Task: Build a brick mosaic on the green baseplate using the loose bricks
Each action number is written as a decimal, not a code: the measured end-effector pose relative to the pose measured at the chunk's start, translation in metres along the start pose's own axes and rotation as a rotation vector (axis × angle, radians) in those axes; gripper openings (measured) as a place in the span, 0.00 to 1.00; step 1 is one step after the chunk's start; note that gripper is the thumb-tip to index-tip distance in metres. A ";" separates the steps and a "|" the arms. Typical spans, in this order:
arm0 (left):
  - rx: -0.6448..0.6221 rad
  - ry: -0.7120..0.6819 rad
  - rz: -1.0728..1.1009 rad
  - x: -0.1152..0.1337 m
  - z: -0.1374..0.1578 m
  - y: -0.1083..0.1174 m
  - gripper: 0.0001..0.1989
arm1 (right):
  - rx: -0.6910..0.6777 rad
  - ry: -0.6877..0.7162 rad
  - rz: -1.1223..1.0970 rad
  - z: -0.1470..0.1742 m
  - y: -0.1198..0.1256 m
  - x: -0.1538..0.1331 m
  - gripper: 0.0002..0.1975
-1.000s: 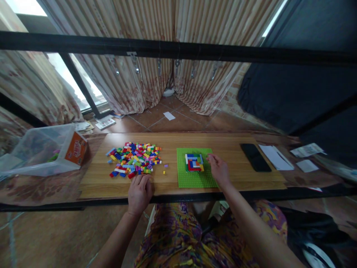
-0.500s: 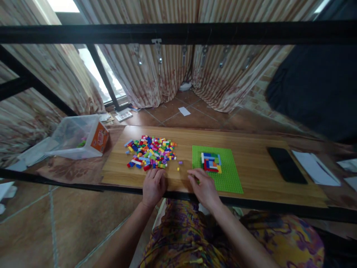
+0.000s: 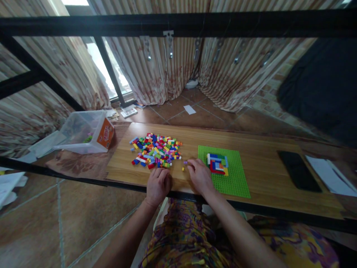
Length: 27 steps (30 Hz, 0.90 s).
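Near the front edge of the wooden board, my left hand [image 3: 158, 185] rests with curled fingers; whatever may be inside them is hidden. My right hand [image 3: 200, 176] reaches over the board, thumb and index finger a little apart. Its fingertips are right beside a small purple brick [image 3: 185, 162], perhaps touching it. A small yellow brick [image 3: 183, 169] lies just in front of the purple one. To the right of that hand, a green baseplate [image 3: 237, 178] carries a low structure of red, blue, white and yellow bricks [image 3: 218, 164]. A loose heap of mixed bricks [image 3: 157, 149] spreads beyond my left hand.
A clear plastic bin [image 3: 80, 145] with an orange label stands left of the board [image 3: 178, 130]. On the right are a black phone-like slab [image 3: 299, 170] and white papers [image 3: 330, 175]. A black bar [image 3: 178, 25] crosses above, with clips hanging from it.
My right hand has moved forward and left, away from the baseplate to the purple brick. My left hand stays by the heap. The whole view has shifted slightly.
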<state>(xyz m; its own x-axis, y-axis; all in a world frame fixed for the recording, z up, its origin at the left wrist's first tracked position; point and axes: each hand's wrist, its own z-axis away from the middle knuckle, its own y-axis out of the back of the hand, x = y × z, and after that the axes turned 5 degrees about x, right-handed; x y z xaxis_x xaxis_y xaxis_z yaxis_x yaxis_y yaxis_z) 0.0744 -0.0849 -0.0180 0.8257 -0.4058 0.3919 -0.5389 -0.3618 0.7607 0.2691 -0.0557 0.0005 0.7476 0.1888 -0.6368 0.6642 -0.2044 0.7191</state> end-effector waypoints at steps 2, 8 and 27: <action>0.001 -0.004 -0.001 -0.001 0.000 0.000 0.08 | -0.009 0.022 0.023 -0.005 -0.003 0.000 0.12; 0.005 -0.018 -0.006 -0.003 0.001 -0.001 0.08 | -0.056 0.011 0.111 -0.011 -0.005 -0.005 0.11; 0.034 -0.030 -0.041 -0.001 -0.003 -0.001 0.07 | -0.113 0.043 0.135 0.003 0.001 -0.008 0.08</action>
<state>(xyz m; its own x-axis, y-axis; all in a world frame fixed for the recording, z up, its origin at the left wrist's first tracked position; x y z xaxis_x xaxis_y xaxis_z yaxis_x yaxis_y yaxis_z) 0.0748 -0.0820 -0.0173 0.8420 -0.4150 0.3448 -0.5107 -0.4069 0.7574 0.2639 -0.0606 0.0050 0.8275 0.2085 -0.5214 0.5510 -0.1222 0.8255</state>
